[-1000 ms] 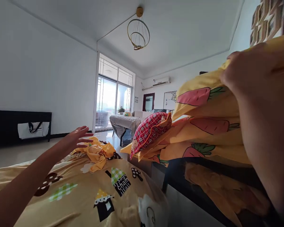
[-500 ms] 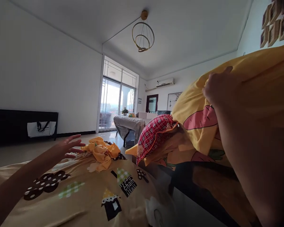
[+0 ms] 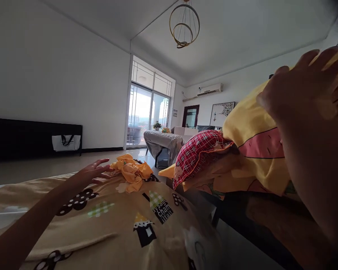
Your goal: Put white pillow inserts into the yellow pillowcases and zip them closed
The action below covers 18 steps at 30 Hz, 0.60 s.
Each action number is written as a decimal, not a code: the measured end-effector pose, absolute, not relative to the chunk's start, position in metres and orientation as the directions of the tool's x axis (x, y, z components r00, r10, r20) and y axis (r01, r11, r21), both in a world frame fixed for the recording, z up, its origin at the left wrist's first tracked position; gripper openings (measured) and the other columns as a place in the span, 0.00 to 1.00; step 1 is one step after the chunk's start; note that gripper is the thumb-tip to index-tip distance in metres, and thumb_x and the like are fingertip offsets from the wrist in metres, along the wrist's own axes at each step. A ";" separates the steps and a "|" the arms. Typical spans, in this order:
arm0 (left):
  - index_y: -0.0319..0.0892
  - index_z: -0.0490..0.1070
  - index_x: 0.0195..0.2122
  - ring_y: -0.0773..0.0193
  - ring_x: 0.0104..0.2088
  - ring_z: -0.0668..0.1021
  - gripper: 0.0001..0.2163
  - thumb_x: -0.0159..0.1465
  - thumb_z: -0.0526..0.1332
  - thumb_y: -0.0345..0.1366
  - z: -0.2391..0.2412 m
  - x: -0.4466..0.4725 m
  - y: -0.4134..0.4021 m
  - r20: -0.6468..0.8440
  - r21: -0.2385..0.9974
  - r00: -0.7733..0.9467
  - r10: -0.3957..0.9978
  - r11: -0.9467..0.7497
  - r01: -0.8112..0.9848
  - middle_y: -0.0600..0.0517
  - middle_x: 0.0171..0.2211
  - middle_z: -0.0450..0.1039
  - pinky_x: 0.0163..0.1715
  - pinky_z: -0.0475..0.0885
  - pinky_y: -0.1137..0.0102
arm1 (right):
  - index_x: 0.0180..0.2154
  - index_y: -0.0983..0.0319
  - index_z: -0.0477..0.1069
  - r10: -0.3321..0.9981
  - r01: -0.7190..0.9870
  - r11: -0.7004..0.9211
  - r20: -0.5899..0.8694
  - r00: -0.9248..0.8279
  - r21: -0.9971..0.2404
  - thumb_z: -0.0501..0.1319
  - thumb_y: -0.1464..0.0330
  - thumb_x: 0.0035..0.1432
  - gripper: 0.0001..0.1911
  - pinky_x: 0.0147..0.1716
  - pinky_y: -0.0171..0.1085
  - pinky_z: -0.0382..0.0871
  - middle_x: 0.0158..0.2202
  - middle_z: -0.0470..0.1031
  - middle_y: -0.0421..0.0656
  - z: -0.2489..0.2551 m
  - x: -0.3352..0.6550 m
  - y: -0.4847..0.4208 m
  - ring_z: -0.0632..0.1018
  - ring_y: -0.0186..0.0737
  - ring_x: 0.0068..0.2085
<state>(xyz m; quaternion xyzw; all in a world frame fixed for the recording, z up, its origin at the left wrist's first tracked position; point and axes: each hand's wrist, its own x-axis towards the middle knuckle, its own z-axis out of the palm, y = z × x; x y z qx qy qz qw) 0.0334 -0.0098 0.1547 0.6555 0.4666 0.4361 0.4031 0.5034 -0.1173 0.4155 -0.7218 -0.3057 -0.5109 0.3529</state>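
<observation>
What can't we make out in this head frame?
Head view, all four:
Right hand on the yellow carrot-print pillow: its own back hides the palm, grip unclear; pillow cut off by the right edge.
Left hand: touching the beige printed sheet or just above it, cannot tell.
White bag by the far wall: print too small.
Lower right: blurred forearm covers it.

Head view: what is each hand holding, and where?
Left hand: nothing, fingers open. Right hand lies over the top edge of the yellow carrot-print fabric cushion; whether it grips cannot be told.
</observation>
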 end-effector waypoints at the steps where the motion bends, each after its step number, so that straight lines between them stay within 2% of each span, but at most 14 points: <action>1: 0.43 0.52 0.62 0.51 0.48 0.77 0.41 0.53 0.59 0.61 0.154 0.030 -0.012 0.188 0.933 0.203 0.961 -0.239 0.269 0.38 0.55 0.68 0.42 0.74 0.64 | 0.03 0.65 0.34 0.034 0.803 -0.578 0.980 0.197 -0.142 0.23 0.57 0.50 0.31 0.36 0.66 0.37 0.63 0.46 0.62 0.414 0.502 -0.112 0.47 0.74 0.60; 2: 0.44 0.52 0.62 0.52 0.49 0.76 0.40 0.54 0.59 0.60 0.153 0.026 -0.014 0.188 0.926 0.217 0.958 -0.246 0.286 0.38 0.56 0.67 0.43 0.73 0.63 | 0.02 0.65 0.37 0.004 0.814 -0.574 0.993 0.117 -0.093 0.23 0.56 0.50 0.33 0.36 0.66 0.39 0.61 0.50 0.65 0.411 0.500 -0.106 0.50 0.73 0.60; 4: 0.45 0.51 0.62 0.52 0.51 0.75 0.38 0.56 0.57 0.59 0.150 0.017 -0.016 0.182 0.907 0.237 0.954 -0.256 0.335 0.39 0.57 0.66 0.46 0.73 0.63 | 0.05 0.71 0.53 -0.006 0.846 -0.532 0.999 0.044 -0.040 0.25 0.54 0.54 0.41 0.37 0.64 0.44 0.61 0.52 0.68 0.405 0.494 -0.094 0.51 0.72 0.60; 6: 0.45 0.50 0.62 0.52 0.52 0.75 0.37 0.57 0.56 0.59 0.144 0.009 -0.016 0.158 0.885 0.235 0.959 -0.243 0.397 0.40 0.57 0.66 0.47 0.72 0.62 | 0.17 0.78 0.69 -0.013 0.885 -0.463 0.998 -0.056 0.044 0.30 0.55 0.59 0.43 0.40 0.63 0.48 0.61 0.52 0.66 0.395 0.476 -0.082 0.53 0.70 0.60; 7: 0.44 0.50 0.62 0.52 0.51 0.75 0.38 0.57 0.56 0.59 0.138 0.005 -0.015 0.144 0.873 0.222 0.964 -0.229 0.431 0.39 0.57 0.65 0.46 0.72 0.62 | 0.26 0.81 0.73 -0.003 0.901 -0.419 0.992 -0.130 0.117 0.32 0.58 0.61 0.41 0.41 0.62 0.49 0.61 0.54 0.65 0.387 0.462 -0.075 0.55 0.68 0.60; 9: 0.41 0.50 0.62 0.51 0.50 0.76 0.38 0.56 0.55 0.60 0.120 -0.002 -0.013 0.132 0.835 0.208 0.969 -0.222 0.504 0.39 0.56 0.66 0.46 0.72 0.61 | 0.41 0.84 0.72 0.068 0.910 -0.303 0.958 -0.277 0.285 0.36 0.65 0.63 0.33 0.45 0.59 0.51 0.58 0.60 0.63 0.366 0.428 -0.056 0.58 0.61 0.58; 11: 0.39 0.52 0.62 0.52 0.49 0.75 0.37 0.58 0.53 0.58 0.092 -0.008 -0.012 0.136 0.768 0.223 0.965 -0.245 0.592 0.38 0.55 0.68 0.48 0.71 0.61 | 0.48 0.83 0.69 0.231 0.922 -0.141 0.918 -0.323 0.361 0.43 0.70 0.62 0.26 0.49 0.56 0.52 0.51 0.67 0.64 0.334 0.388 -0.025 0.61 0.54 0.56; 13: 0.37 0.54 0.62 0.52 0.52 0.74 0.34 0.60 0.51 0.55 0.057 -0.016 -0.017 0.127 0.664 0.243 0.962 -0.265 0.700 0.38 0.55 0.68 0.51 0.68 0.61 | 0.49 0.77 0.70 0.472 0.955 0.085 0.833 -0.290 0.285 0.45 0.72 0.62 0.22 0.52 0.53 0.50 0.50 0.68 0.61 0.290 0.351 0.017 0.62 0.52 0.55; 16: 0.36 0.56 0.62 0.52 0.60 0.66 0.32 0.60 0.52 0.48 0.005 -0.030 -0.031 0.037 0.505 0.194 0.980 -0.186 0.843 0.39 0.61 0.61 0.58 0.61 0.62 | 0.44 0.68 0.74 0.649 0.952 0.261 0.701 -0.297 0.162 0.51 0.71 0.60 0.16 0.53 0.49 0.53 0.48 0.72 0.55 0.203 0.302 0.087 0.66 0.50 0.53; 18: 0.37 0.58 0.62 0.54 0.62 0.63 0.29 0.60 0.54 0.43 -0.028 -0.042 -0.037 -0.002 0.466 0.151 0.989 -0.132 0.875 0.42 0.62 0.59 0.61 0.56 0.62 | 0.42 0.64 0.76 0.719 0.943 0.328 0.631 -0.292 0.062 0.55 0.69 0.58 0.14 0.50 0.47 0.59 0.47 0.74 0.51 0.137 0.275 0.129 0.70 0.49 0.50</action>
